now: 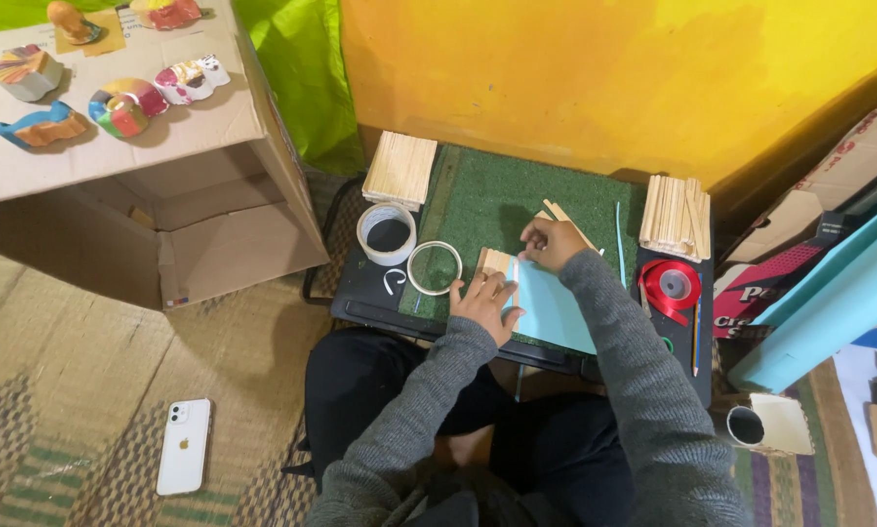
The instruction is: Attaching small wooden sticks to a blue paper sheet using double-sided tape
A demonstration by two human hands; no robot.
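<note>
**Craft station on a low board: hands, blue sheet, sticks**

Nearest: the person's lap in dark trousers and grey sleeves; the body is cut off by the bottom edge. A white phone (184,446) lies face down on the woven mat (87,410), near left, well apart from the work.

Left hand (485,303): flat, fingers spread, pressing down on the near left corner of a blue sheet (556,310) and the small wooden piece (494,261) beside it. It grips nothing; the palm is hidden, so contact under it cannot be checked.

Right hand (552,243): just beyond the left, fingers curled down at the far edge of the blue sheet. Whether they pinch something cannot be told; the fingertips are hidden. A few loose sticks (558,211) show from behind it.

The blue sheet lies on a green mat (487,200) on the black board (360,288), its near right corner hanging over the board's edge.

Left of the hands: a thin tape ring (435,267), a wider white tape roll (387,233), a small white curl (394,280).

Right of the hands: a thin blue strip (618,234), a red ribbon spool (672,285), a pencil (696,337).

Farther: one stack of sticks (400,169) at the far left, another (675,215) at the far right.

Far left: an open cardboard box (165,224) with painted figurines (126,105) on top, partly cut off by the frame. Far right: cartons and a blue panel (829,303), cut off and hard to identify. A yellow wall (604,68) stands behind.
</note>
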